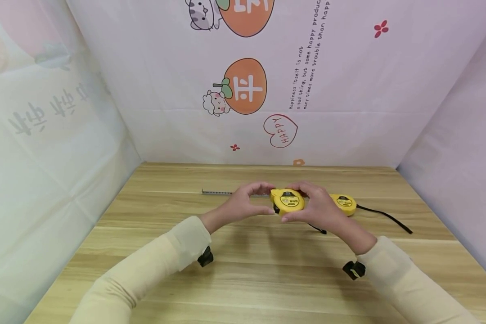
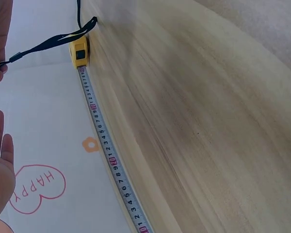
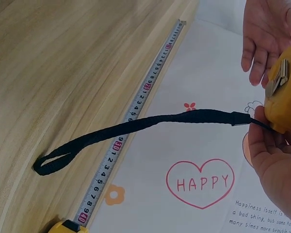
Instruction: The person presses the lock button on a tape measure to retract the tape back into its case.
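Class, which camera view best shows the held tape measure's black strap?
The right wrist view: the black strap appears largest there, running from the held tape measure to its looped end. The left wrist view shows it smaller; the head view shows only a short piece below the right hand.

To me this spot looks screened off like a booth: a wood-grain tabletop [image 1: 267,283] runs beneath the fingers [image 1: 259,186], and white printed sheeting [image 1: 166,90] rises beyond them and to both sides, bearing cartoon fruit [image 1: 246,86] and a HAPPY heart [image 1: 281,130]. Home or studio, I can't tell.
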Demonstrator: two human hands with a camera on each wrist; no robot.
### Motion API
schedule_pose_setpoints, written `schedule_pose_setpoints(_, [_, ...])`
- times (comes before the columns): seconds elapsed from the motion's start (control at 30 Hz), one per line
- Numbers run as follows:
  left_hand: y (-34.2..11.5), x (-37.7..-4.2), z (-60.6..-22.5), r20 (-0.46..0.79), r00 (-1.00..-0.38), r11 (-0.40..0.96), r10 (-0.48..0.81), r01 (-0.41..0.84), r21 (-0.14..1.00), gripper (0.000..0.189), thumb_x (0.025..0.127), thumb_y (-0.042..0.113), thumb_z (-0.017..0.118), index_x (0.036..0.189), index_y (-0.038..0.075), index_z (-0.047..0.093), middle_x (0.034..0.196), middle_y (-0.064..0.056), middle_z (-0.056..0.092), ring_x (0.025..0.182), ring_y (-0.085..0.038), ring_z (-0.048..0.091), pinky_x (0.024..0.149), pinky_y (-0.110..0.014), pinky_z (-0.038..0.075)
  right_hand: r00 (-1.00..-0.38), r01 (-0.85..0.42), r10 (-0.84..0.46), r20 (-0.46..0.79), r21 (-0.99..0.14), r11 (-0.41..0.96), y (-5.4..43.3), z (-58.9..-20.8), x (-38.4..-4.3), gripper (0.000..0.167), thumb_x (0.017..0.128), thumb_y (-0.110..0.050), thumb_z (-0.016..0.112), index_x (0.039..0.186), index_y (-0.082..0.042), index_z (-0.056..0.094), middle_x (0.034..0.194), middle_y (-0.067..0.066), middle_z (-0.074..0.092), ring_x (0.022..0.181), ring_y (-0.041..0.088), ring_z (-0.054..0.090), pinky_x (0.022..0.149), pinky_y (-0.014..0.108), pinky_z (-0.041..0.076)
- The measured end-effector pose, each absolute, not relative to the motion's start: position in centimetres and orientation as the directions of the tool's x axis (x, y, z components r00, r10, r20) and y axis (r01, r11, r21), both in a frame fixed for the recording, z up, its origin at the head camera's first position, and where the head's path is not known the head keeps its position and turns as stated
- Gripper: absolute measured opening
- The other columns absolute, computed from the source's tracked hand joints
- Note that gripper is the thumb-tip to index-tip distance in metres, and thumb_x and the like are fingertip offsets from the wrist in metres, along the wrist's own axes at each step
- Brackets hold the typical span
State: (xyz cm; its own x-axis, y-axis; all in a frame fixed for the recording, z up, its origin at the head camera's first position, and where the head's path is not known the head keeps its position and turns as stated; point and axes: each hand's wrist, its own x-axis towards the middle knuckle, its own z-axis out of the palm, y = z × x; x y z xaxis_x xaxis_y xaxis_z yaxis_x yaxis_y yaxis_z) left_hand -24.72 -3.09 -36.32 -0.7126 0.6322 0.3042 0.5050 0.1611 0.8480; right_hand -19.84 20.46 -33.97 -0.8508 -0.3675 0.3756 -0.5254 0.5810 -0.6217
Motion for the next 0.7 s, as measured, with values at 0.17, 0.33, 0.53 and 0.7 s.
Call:
schedule_pose_setpoints(0.17, [-2.9,-24.51,-36.31,0.296,-0.728,0.175,0.619,0.495,0.851,0.06,0.076,0.024,0.086,0.129,0.016,0.058,0.12,0.007,0.061,0.113,-0.009,0.054,0.101,-0.037,0.04,-0.849,-0.528,-0.363,0.384,-0.615,0.586,20.29,-34.05,-19.84,0.074,0.059,-0.031,0.094,0.119,-0.002,0.062,0.112,0.006,0.064,0.097,0.02,0.062,0.082,0.039,0.052])
schedule_pose_setpoints(0.33, [-2.82,-24.33,-36.3,0.291,-0.732,0.174,0.616,0.487,0.856,0.059,0.076,0.022,0.086,0.127,0.015,0.058,0.119,0.006,0.061,0.112,-0.01,0.053,0.101,-0.039,0.04,-0.851,-0.525,-0.358,0.384,-0.623,0.58,20.17,-34.14,-19.76,0.071,0.059,-0.024,0.095,0.118,-0.002,0.062,0.111,0.006,0.064,0.097,0.023,0.062,0.081,0.04,0.052])
schedule_pose_setpoints(0.53, [-2.88,-24.38,-36.48,0.298,-0.729,0.178,0.616,0.497,0.849,0.057,0.076,0.023,0.086,0.125,0.016,0.059,0.117,0.007,0.061,0.111,-0.01,0.053,0.1,-0.042,0.039,-0.855,-0.519,-0.357,0.377,-0.616,0.592,20.04,-34.15,-19.68,0.074,0.059,-0.039,0.092,0.117,-0.004,0.063,0.11,0.004,0.064,0.097,0.019,0.062,0.08,0.037,0.052])
schedule_pose_setpoints(0.7, [-2.99,-24.41,-36.67,0.301,-0.73,0.176,0.614,0.498,0.849,0.055,0.075,0.023,0.086,0.122,0.015,0.06,0.115,0.007,0.062,0.111,-0.01,0.054,0.102,-0.044,0.037,-0.865,-0.502,-0.359,0.351,-0.623,0.6,19.75,-34.32,-19.74,0.075,0.059,-0.043,0.091,0.118,-0.004,0.063,0.111,0.004,0.064,0.096,0.018,0.061,0.077,0.034,0.052])
